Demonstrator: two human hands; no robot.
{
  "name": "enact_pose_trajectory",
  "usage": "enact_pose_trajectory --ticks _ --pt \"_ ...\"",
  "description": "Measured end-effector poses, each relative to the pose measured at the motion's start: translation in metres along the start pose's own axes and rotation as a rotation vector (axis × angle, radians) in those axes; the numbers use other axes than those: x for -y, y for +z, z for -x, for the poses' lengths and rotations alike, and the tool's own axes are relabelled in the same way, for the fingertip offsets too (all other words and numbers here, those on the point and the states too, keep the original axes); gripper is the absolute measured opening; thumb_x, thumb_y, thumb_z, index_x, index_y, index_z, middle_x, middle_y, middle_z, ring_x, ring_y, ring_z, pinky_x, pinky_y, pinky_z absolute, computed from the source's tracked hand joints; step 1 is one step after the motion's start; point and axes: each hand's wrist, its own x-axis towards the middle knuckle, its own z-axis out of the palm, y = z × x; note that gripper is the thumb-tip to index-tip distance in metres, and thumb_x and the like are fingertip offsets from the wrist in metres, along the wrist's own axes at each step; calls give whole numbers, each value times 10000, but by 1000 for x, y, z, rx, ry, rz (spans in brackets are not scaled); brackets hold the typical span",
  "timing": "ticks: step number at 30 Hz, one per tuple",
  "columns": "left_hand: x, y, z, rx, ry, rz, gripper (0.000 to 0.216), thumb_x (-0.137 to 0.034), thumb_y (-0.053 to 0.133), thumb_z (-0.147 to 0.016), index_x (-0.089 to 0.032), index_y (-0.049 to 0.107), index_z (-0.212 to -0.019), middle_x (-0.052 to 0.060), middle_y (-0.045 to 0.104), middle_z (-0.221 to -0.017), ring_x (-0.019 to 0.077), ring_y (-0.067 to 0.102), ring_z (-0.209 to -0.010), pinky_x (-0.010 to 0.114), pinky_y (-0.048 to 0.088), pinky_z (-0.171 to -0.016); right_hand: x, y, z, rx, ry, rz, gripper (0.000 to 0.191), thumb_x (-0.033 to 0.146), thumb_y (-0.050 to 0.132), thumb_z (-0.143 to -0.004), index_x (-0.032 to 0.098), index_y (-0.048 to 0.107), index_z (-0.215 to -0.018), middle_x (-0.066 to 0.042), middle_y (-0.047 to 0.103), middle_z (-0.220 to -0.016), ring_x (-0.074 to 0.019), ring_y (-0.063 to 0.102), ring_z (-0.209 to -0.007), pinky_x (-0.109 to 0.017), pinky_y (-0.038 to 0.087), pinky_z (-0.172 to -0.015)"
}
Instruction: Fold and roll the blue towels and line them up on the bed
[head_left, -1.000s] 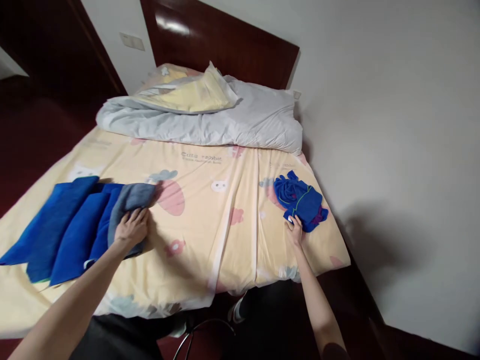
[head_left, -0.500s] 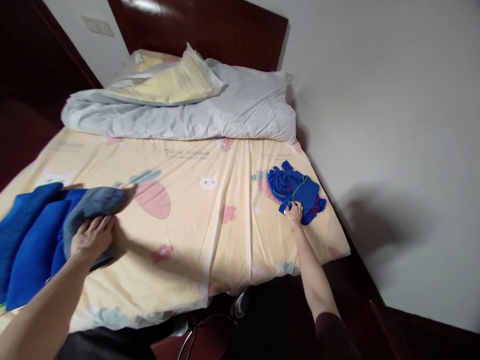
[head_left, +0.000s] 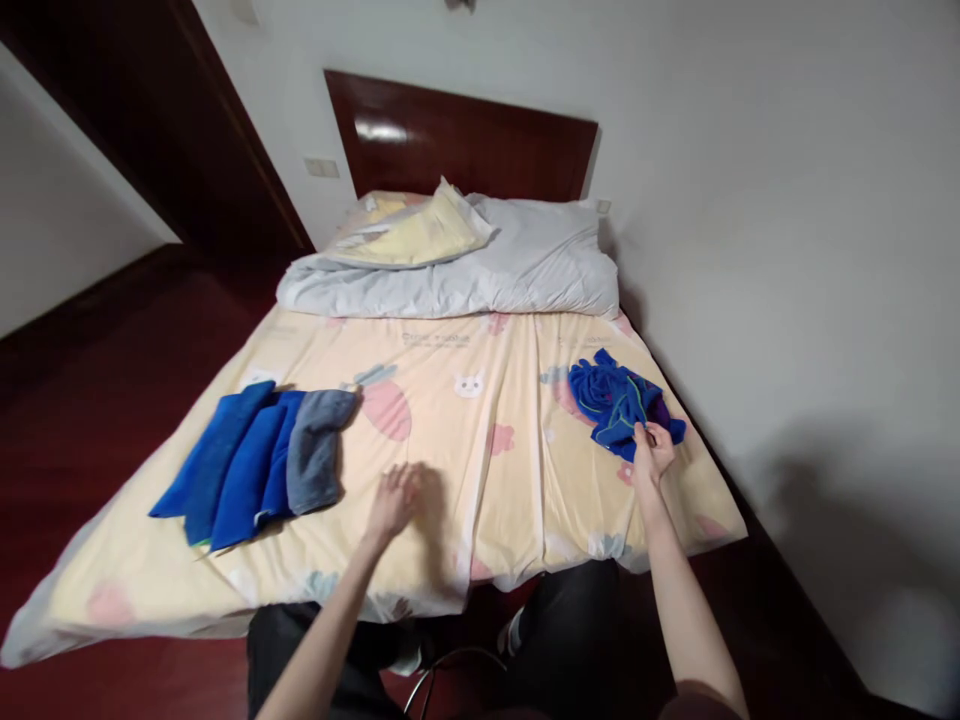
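Note:
On the right of the bed lies a crumpled heap of blue towels with green edging and a bit of purple. My right hand pinches the edge of a blue towel at the near side of this heap. My left hand hovers over the bedsheet with fingers apart and nothing in it. To its left, several folded blue towels lie overlapping in a row. A folded grey towel is at the right end of that row, nearest my left hand.
A bed with a yellow printed sheet stands in front of me. Across its far end lie a rolled white quilt and a yellow pillow, before a dark wooden headboard. A wall runs along the right side.
My left hand has come off the grey towel and moved right over the sheet. My right hand has drawn up a towel edge from the heap. The view has shifted left and up.

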Motion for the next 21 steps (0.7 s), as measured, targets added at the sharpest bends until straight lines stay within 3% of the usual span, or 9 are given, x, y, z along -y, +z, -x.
enact_pose_trajectory --ticks 4,7,9,14,17,21 --pt "-101 -9 39 -74 241 375 508 -209 456 -959 -152 546 -1456 173 617 -1427 279 584 -1342 509 491 -1141 62 -29 78 423 20 9 323 420 805 -695 177 676 -862 -26 662 -797 -165 600 -722 -276 486 -664" --pt "-159 -45 66 -73 385 540 518 -200 410 -1010 -191 458 -1525 162 584 -1455 254 559 -1366 496 482 -1159 107 -51 138 751 -20 7 185 340 757 -724 188 662 -769 -37 651 -844 -170 604 -759 -262 469 -666" --pt "-185 -75 83 -49 461 602 530 -194 387 -1029 -215 408 -1559 158 546 -1498 242 524 -1402 486 459 -1184 130 -65 171 921 2 -15 108 288 701 -737 192 651 -741 -40 641 -865 -172 599 -783 -257 461 -670" --pt "-214 -130 119 178 637 705 522 -275 468 -1043 -260 415 -1562 144 503 -1547 252 483 -1442 445 415 -1218 162 -94 214 1183 173 -12 35 197 619 -743 189 651 -756 -15 630 -814 -148 560 -750 -245 429 -676" --pt "-223 -143 125 259 596 840 478 -384 552 -1025 -273 502 -1487 140 587 -1444 270 574 -1335 436 448 -1172 174 -98 221 1233 190 -52 29 220 650 -769 193 661 -770 -10 632 -787 -157 574 -757 -255 450 -699" --pt "-239 -147 113 298 549 1114 473 -456 719 -929 -228 577 -1318 127 644 -1282 259 618 -1213 404 475 -1098 194 -98 220 1271 147 -74 96 289 687 -836 205 701 -883 -31 683 -868 -194 646 -858 -301 502 -808"
